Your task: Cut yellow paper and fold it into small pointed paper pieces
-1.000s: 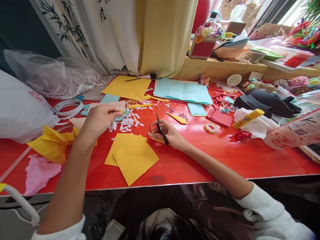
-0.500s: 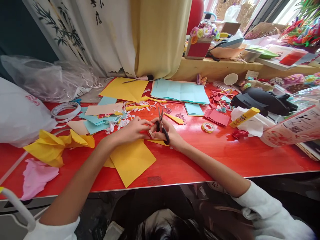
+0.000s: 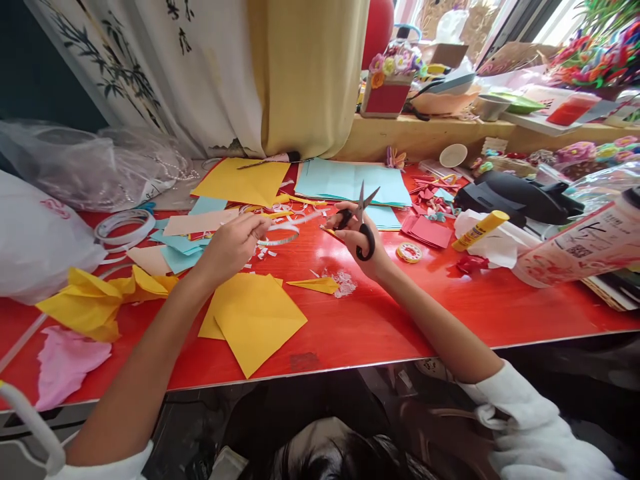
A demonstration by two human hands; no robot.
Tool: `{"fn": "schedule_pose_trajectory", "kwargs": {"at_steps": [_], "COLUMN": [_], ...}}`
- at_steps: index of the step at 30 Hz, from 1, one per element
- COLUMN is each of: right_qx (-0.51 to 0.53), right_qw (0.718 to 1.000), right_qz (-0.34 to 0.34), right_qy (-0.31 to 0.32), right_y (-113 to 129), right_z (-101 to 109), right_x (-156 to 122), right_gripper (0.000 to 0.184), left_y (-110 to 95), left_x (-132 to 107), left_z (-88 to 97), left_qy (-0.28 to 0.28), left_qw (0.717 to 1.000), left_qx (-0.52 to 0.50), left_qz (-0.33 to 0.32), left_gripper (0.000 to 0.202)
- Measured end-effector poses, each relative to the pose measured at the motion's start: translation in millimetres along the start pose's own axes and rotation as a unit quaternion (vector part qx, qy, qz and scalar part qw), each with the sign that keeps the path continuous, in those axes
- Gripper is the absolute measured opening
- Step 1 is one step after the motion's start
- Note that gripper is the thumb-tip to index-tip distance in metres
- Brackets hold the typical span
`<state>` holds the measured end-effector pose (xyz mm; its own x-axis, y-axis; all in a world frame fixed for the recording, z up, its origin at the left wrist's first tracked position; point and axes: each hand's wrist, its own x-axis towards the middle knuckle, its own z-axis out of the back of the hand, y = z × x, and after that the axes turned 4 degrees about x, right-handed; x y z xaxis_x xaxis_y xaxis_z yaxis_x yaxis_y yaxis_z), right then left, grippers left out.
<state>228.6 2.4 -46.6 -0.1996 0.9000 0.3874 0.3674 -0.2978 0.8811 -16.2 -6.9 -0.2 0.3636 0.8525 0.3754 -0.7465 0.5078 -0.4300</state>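
Note:
My left hand (image 3: 239, 241) is closed in a pinch over the left half of the table. A thin, whitish curled strip (image 3: 287, 233), somewhat blurred, trails to the right from its fingertips. My right hand (image 3: 367, 250) holds scissors with black handles (image 3: 369, 241); their blades point up and stand apart. At that hand's fingertips shows a small yellow paper edge (image 3: 327, 231). Below, between the hands, a narrow folded yellow paper piece (image 3: 316, 285) lies beside white specks. Square yellow sheets (image 3: 260, 317) overlap near the front edge.
The red table (image 3: 400, 313) bears light blue sheets (image 3: 350, 180), red paper squares (image 3: 427, 229), a small tape roll (image 3: 409, 252) and a yellow glue stick (image 3: 481, 230). Leftward are large white tape rolls (image 3: 125, 227), crumpled yellow paper (image 3: 95, 300) and pink paper (image 3: 70, 363).
My hands have moved apart, the left to the left, the right up and right with the scissors. The whitish strip now shows between them. The view has shifted slightly.

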Motion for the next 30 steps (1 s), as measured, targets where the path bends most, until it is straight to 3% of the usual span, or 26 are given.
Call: {"fn": "schedule_pose_trajectory", "kwargs": {"at_steps": [3,8,12,17,22,26,28,30], "right_qx": [0.0,-0.015,0.022,0.045,0.014,-0.035,-0.095,-0.192], "right_qw": [1.0,0.997,0.998,0.994,0.995,0.993,0.988,0.977], "right_qz": [-0.014,-0.059,-0.05,-0.088,-0.084,-0.09,-0.09,-0.071], "right_qy": [-0.007,0.054,0.011,0.05,0.048,0.068,0.083,0.051], "right_y": [0,-3,-1,3,1,10,25,45], "right_z": [5,-4,-8,-9,-9,-8,-3,8], "right_x": [1,-3,-4,-5,-7,-5,-2,-1], "right_gripper": [0.04,0.043,0.044,0.033,0.028,0.037,0.049,0.059], "left_y": [-8,-25,-28,-24,-30,-41,-43,-41], "left_x": [-3,-9,-14,-14,-10,-3,2,7], "left_z": [3.7,-2.3,-5.8,-8.4,-10.7,-11.0,-9.4,-6.2], "left_qy": [-0.008,0.059,0.102,0.175,0.224,0.204,0.167,0.123], "left_qw": [0.999,0.978,0.949,0.929,0.911,0.891,0.897,0.907], "left_qx": [-0.044,-0.19,-0.296,-0.324,-0.342,-0.4,-0.405,-0.397], "left_qz": [0.014,0.056,0.037,0.028,0.052,0.057,0.056,0.064], "left_gripper": [0.03,0.026,0.023,0.022,0.017,0.011,0.011,0.012]}}
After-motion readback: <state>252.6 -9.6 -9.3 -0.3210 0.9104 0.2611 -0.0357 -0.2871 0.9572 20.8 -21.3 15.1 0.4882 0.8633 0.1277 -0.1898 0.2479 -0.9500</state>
